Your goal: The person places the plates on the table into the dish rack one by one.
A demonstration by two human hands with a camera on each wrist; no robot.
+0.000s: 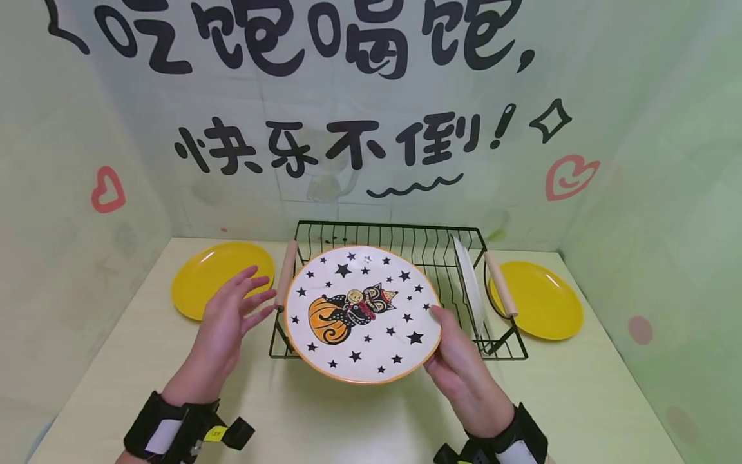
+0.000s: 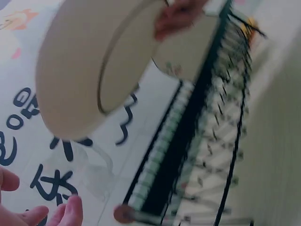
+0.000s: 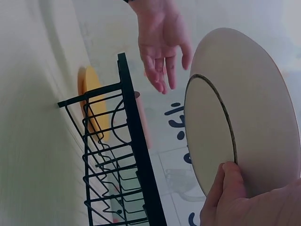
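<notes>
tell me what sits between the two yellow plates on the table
The black wire dish rack, one white plate slotted upright in it; the head view shows it.

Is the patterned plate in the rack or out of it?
Out: right hand holds the plate above the rack.

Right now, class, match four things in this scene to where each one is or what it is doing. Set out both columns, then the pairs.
1 patterned plate
2 left hand
3 white plate
4 dish rack

A standing upright in the rack
B open, beside the plate's left edge
C behind the held plate, on the table
D gripped at its edge by the right hand

1-D, 2-B, 3-A, 4-C
</notes>
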